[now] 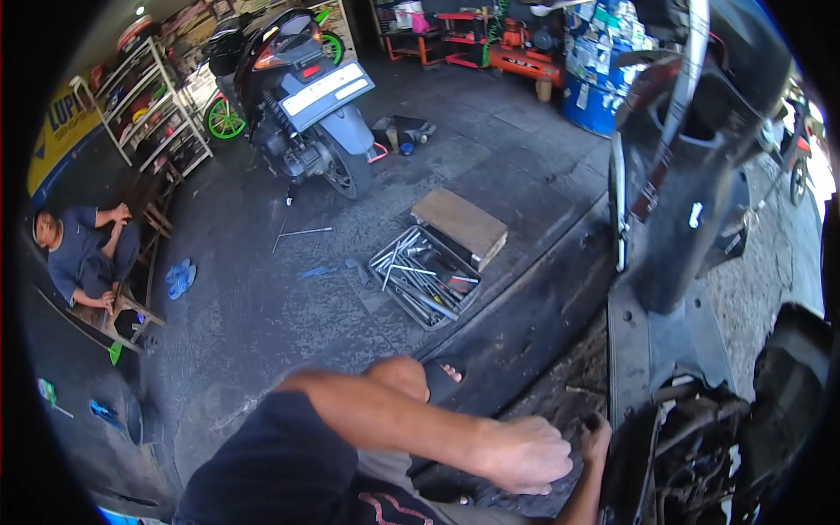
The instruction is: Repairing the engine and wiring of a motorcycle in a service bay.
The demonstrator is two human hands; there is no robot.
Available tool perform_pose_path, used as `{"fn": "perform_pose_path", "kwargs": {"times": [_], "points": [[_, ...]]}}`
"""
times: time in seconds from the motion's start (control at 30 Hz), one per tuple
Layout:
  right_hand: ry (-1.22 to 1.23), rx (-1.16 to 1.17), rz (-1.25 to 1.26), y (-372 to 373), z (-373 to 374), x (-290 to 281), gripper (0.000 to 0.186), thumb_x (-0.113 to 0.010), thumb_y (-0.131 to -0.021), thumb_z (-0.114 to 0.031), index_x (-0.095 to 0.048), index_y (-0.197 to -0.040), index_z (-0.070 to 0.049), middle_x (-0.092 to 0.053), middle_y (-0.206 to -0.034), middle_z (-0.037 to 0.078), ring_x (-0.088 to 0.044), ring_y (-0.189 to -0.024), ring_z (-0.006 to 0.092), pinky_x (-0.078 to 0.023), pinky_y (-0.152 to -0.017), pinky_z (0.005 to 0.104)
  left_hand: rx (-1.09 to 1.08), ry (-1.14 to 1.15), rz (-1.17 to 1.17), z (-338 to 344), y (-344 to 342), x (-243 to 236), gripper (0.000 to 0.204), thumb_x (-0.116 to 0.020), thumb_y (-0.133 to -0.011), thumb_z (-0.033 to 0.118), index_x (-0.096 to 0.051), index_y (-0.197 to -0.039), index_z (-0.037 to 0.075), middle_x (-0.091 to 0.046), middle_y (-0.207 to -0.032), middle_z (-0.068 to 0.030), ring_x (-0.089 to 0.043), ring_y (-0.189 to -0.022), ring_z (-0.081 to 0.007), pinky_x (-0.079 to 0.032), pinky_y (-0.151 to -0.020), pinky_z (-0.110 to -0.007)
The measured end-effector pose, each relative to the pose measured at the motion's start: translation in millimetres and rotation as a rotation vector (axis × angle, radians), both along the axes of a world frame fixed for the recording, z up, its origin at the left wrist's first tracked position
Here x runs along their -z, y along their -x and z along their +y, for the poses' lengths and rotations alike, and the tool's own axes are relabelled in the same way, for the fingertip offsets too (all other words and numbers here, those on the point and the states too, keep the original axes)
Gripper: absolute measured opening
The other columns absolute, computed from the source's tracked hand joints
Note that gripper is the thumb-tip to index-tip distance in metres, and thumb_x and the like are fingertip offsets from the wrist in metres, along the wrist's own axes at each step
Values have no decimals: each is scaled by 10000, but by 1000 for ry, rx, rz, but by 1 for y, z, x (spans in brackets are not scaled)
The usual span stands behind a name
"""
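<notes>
My left hand (pixel 528 456) is closed in a fist in front of me, its arm reaching across from the left. What it holds, if anything, is hidden by the fingers. Close beside it, my right hand (pixel 597 440) comes up from the lower edge with curled fingers; I cannot make out anything in them. Both hands are at the left side of a partly stripped scooter, next to its dark footboard (pixel 632 350) and the opened body section (pixel 691 446) with bare frame and wiring.
A metal tray of tools (pixel 426 278) lies on the floor beside a wooden block (pixel 459 223). Behind stand another scooter (pixel 306 114), a blue drum (pixel 591 101) and an orange compressor (pixel 525 66). At left, a person (pixel 83 249) sits on a bench near blue sandals (pixel 181 278).
</notes>
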State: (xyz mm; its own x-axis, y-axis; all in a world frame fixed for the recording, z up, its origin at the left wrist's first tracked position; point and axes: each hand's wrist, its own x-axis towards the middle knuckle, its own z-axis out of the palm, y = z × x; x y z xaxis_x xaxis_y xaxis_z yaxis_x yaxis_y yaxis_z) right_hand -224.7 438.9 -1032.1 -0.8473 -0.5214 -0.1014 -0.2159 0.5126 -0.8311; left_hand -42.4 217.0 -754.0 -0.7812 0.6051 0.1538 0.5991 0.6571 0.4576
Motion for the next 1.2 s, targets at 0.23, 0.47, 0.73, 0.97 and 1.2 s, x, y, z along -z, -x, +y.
{"fn": "perform_pose_path", "kwargs": {"times": [0.23,0.47,0.73,0.97,1.2], "points": [[86,-31,-246,-28,-33,-35,167,-709,-912,-101,-628,-877,41,-539,-699,23,-467,-665,95,-419,-591,305,-144,9,-169,-6,-42,10,224,-698,-737,189,-671,-823,-17,-668,-842,-187,-689,-764,-316,-548,-665,-423],[-72,-69,-196,-37,-42,-40,345,-695,-940,-189,-530,-717,17,-450,-620,13,-405,-621,94,-367,-540,333,-138,-61,-142,-27,-51,11,218,-694,-740,187,-665,-804,-20,-656,-804,-183,-688,-747,-316,-546,-647,-424],[-153,-112,-287,-27,-25,-16,329,-672,-948,-232,-613,-765,35,-563,-633,29,-504,-593,115,-408,-547,327,-34,-261,-84,-79,-41,-39,179,-669,-801,181,-633,-741,17,-611,-765,-135,-657,-767,-299,-516,-648,-421],[-223,-52,-217,-16,-9,6,274,-673,-942,-210,-671,-904,61,-648,-721,74,-571,-652,129,-463,-600,325,-1036,-813,-18,-203,-33,1,134,-675,-939,136,-701,-1003,22,-699,-973,-110,-681,-869,-202,-540,-762,-326],[-182,-24,-182,-8,-35,-49,334,-692,-934,-274,-676,-978,56,-670,-802,79,-586,-726,120,-474,-657,299,-1979,-476,-74,-388,-110,279,427,-619,-955,394,-739,-880,-9,-699,-740,-179,-695,-748,-270,-536,-759,-397]]}}
